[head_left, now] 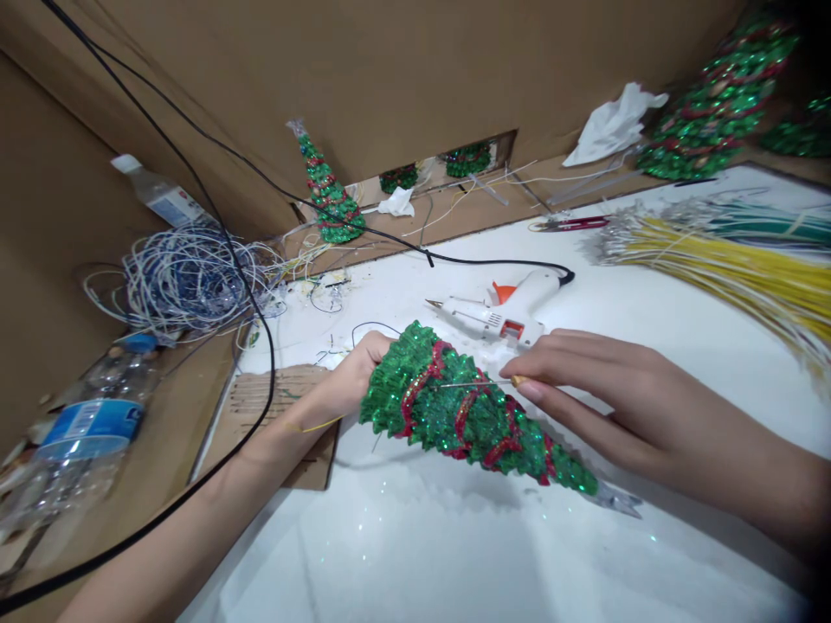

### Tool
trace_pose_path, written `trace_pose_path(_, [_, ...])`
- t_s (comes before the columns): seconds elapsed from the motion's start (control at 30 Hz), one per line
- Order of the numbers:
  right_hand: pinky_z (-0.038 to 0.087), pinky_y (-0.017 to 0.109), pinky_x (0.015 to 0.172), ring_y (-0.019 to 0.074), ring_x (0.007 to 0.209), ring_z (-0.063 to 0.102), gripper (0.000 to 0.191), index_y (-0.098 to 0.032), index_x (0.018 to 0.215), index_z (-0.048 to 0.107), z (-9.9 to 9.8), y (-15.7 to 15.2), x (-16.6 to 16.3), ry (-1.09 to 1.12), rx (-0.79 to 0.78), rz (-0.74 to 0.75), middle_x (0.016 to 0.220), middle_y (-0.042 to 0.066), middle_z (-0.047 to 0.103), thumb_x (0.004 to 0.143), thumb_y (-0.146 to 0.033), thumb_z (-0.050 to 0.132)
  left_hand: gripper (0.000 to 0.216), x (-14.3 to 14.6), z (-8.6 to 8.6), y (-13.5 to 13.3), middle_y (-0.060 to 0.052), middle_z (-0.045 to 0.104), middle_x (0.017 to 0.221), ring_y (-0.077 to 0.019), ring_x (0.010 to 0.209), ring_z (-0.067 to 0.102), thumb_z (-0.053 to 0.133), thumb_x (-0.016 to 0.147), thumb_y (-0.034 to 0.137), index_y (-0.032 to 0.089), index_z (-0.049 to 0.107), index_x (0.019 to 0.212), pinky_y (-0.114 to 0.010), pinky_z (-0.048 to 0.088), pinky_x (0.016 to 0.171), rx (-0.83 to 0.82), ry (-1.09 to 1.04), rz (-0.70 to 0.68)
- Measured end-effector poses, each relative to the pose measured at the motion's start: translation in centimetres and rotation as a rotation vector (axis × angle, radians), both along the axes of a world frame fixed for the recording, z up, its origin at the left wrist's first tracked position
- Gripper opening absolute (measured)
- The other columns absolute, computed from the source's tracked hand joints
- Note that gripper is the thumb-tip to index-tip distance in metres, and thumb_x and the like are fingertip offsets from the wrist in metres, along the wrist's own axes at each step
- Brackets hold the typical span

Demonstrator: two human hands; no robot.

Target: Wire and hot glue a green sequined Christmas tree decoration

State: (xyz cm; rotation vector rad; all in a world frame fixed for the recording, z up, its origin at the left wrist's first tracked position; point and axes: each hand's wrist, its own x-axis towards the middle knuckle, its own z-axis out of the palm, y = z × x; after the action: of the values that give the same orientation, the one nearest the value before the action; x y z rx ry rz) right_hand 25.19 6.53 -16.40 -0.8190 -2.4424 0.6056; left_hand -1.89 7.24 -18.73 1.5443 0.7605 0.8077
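A person works with both bare hands on a green tinsel tree (pixel 447 407) trimmed in red garland, tipped on its side above a white bench (pixel 402 536), its wide base to the left and its silvery tip pointing down to the right; the left hand (pixel 371 362) has its grip closed at the base, the fingertips hidden behind the foliage; a yellow strand (pixel 318 425) rings the left wrist.

The right hand (pixel 603 389) pinches the gold-coloured end of a thin metal tool (pixel 473 383) between thumb and forefinger, that grip shut but for the tool's own thickness, the other fingers held out nearly straight; the slim shaft lies across the front of the tree, its far end near a red band, though whether it touches the foliage cannot be told.

Just behind the tree, a white glue gun (pixel 497 320) rests on its side, nozzle to the left, its black cord (pixel 499 260) trailing away; at right lie bundled yellow wires (pixel 740 268) and green wires (pixel 756 222), with red-handled snips (pixel 577 223) near their ends; a cardboard piece (pixel 247 402) sits beneath the left forearm; at left, a tangle of white wire (pixel 188 272) stands between two plastic bottles, one blue-labelled (pixel 91 424), one white-capped (pixel 159 195); along the cardboard wall (pixel 415 78), a smaller-looking tree (pixel 334 199) stands upright, with another decorated tree (pixel 720 104) at far right beside a crumpled tissue (pixel 614 125).
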Motion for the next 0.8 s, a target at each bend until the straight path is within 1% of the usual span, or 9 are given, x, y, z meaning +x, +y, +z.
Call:
trace_pose_path(0.07, [0.045,0.029,0.072,0.0158,0.085,0.06,0.015,-0.021,0.097,0.061,0.03,-0.01,0.07,-0.005,0.015,-0.002,0.092,0.003,0.066,0.093,-0.026,0.047,0.04,-0.05,-0.08,0.05,0.006,0.042,0.043,-0.0047,0.042,0.03,0.078,0.065,0.035,0.014,0.051,0.043,-0.019,0.034,0.043,0.006,0.003,-0.003])
trace_pose_path(0.23, [0.044,0.026,0.062,0.0137,0.077,0.061,0.009,-0.021,0.096,0.055,-0.29,-0.14,0.23,-0.029,0.021,-0.001,0.087,0.002,0.065,0.091,-0.024,0.049,0.04,0.13,0.07,0.01,0.005,0.042,0.044,-0.0053,0.044,0.031,0.077,0.066,0.034,0.014,0.051,0.043,-0.019,0.035,0.044,0.015,0.009,0.015])
trace_pose_path(0.3, [0.045,0.026,0.063,0.0138,0.078,0.062,0.011,-0.021,0.1,0.055,-0.41,-0.16,0.19,-0.034,0.024,-0.012,0.09,0.002,0.066,0.091,-0.025,0.049,0.04,0.27,0.18,0.02,0.006,0.042,0.044,-0.0052,0.044,0.031,0.077,0.067,0.032,0.014,0.051,0.043,-0.019,0.035,0.044,0.017,-0.005,0.006])
trace_pose_path(0.4, [0.047,0.029,0.072,0.0169,0.09,0.063,0.02,-0.022,0.108,0.058,-0.31,-0.14,0.04,-0.042,0.033,-0.032,0.1,0.004,0.067,0.092,-0.029,0.048,0.04,0.32,0.25,0.05,0.006,0.04,0.043,-0.0048,0.044,0.029,0.076,0.067,0.032,0.014,0.051,0.042,-0.018,0.033,0.043,0.008,-0.009,0.002])
trace_pose_path(0.47, [0.047,0.031,0.074,0.0181,0.092,0.062,0.021,-0.022,0.104,0.061,-0.13,-0.1,-0.07,-0.042,0.031,-0.022,0.098,0.004,0.068,0.094,-0.029,0.045,0.04,0.23,0.2,0.03,0.006,0.04,0.042,-0.0048,0.043,0.028,0.077,0.067,0.032,0.014,0.051,0.042,-0.019,0.033,0.042,-0.001,0.004,-0.006])
trace_pose_path(0.53, [0.046,0.031,0.072,0.0174,0.086,0.061,0.02,-0.021,0.097,0.062,0.01,-0.06,-0.13,-0.032,0.034,-0.008,0.092,0.004,0.067,0.094,-0.027,0.044,0.04,0.1,0.12,-0.01,0.006,0.04,0.042,-0.005,0.043,0.028,0.077,0.066,0.033,0.014,0.051,0.042,-0.019,0.032,0.041,-0.013,0.017,-0.003])
trace_pose_path(0.6, [0.045,0.029,0.068,0.0159,0.081,0.061,0.016,-0.02,0.094,0.06,0.03,-0.06,-0.12,-0.023,0.048,-0.008,0.088,0.003,0.065,0.093,-0.026,0.045,0.04,0.04,0.04,-0.03,0.006,0.04,0.041,-0.0051,0.043,0.028,0.077,0.066,0.033,0.014,0.052,0.042,-0.019,0.031,0.041,-0.021,0.025,0.004])
trace_pose_path(0.8, [0.043,0.025,0.061,0.013,0.076,0.062,0.009,-0.021,0.095,0.054,-0.29,-0.21,0.01,-0.043,0.032,-0.004,0.087,0.002,0.065,0.093,-0.027,0.048,0.038,0.21,0.05,-0.02,0.006,0.04,0.042,-0.0051,0.044,0.028,0.078,0.065,0.031,0.014,0.053,0.042,-0.018,0.032,0.041,-0.015,-0.017,0.012])
